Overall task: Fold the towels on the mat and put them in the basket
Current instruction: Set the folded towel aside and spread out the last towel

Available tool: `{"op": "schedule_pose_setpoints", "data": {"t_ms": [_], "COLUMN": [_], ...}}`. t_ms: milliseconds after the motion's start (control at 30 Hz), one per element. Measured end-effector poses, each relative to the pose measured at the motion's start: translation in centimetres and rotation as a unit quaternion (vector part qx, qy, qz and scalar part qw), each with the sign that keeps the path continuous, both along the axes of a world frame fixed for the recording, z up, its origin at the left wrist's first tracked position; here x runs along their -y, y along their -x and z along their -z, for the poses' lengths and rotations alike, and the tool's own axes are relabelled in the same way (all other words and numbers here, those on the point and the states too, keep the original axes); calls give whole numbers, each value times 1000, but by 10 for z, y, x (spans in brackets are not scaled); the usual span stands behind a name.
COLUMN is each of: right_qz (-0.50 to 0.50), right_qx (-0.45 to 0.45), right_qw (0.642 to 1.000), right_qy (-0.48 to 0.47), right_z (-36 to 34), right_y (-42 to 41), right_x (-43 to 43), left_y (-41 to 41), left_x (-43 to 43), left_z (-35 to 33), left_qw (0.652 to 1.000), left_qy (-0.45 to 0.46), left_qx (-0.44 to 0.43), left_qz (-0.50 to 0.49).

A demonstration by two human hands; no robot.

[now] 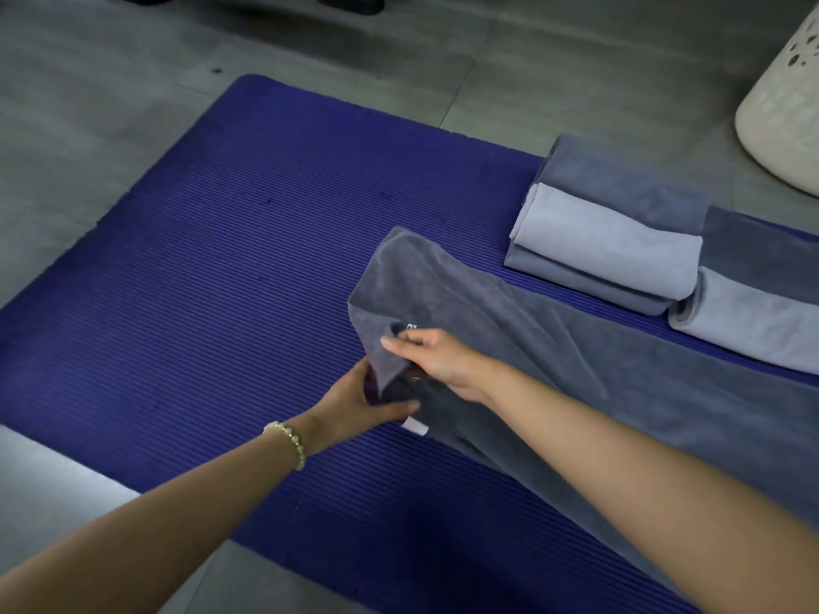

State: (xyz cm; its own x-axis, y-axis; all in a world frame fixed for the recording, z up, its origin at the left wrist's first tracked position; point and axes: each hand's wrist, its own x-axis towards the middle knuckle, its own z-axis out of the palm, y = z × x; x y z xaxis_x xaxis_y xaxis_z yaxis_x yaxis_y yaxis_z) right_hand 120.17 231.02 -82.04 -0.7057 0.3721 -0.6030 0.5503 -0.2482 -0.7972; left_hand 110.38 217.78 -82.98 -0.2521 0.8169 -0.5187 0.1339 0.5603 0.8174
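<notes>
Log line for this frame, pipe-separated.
folding | grey towel on mat | left hand holds corner | right hand pinches edge | folded towels not yet in basket

A dark grey towel (554, 361) lies stretched lengthwise across the ribbed blue mat (221, 259). Its left end is lifted and bunched where the left hand (354, 401) and right hand (434, 356) pinch it. Two folded towels, one (607, 245) just beside the other (753, 312), sit at the mat's far right edge, each showing darker and paler grey layers. The cream perforated basket (784, 108) stands on the floor beyond them.
</notes>
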Motion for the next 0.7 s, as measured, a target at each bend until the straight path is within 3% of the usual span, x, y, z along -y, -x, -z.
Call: {"op": "schedule_pose_setpoints", "data": {"t_ms": [133,233,333,433,533,633,700], "right_qz": [-13,17,-20,-106,-197,-272,-288], "right_qx": [-44,-30,27,85,133,157,162], "right_qw": [999,998,990,962,920,873,862], "right_qy": [28,-45,-135,-236,-311,-372,-384], "right_z": [-25,-27,-12,11,30,32,28], "right_y": [10,0,-23,-54,-81,-95,-101], "right_x": [1,-12,-24,-27,-23,-14,-12], "left_y": [1,8,19,33,39,39,36], "left_x": [-1,7,25,54,73,69,54], "left_z": [-11,-16,-22,-14,-2,-5,-12], "left_qw": [967,951,954,974,968,970,973], "left_qy": [-46,-21,-6,72,155,159,143], "left_qx": [94,113,120,13,-62,-40,-9], "left_qz": [-233,-287,-274,-214,-186,-180,-182]}}
